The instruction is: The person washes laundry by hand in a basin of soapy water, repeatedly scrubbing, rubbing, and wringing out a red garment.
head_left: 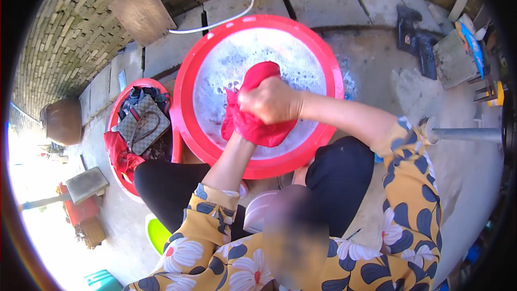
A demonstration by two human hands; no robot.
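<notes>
Clearly, red cloth (267, 132) bulges around the clenched right fingers (254, 101).

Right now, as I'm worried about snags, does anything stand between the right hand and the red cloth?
Nothing visible does: the right hand grips the red cloth, over the suds in the basin. The cloth hides the left hand, so its hold cannot be seen.

The cloth (277, 133) is crimson, the basin (185, 91) pinkish red, the suds (231, 48) white. The mustard sleeves (412, 175) carry white flowers and dark slate leaf shapes; the trousers (344, 167) are black, the bag (128, 127) checked grey-beige.
</notes>
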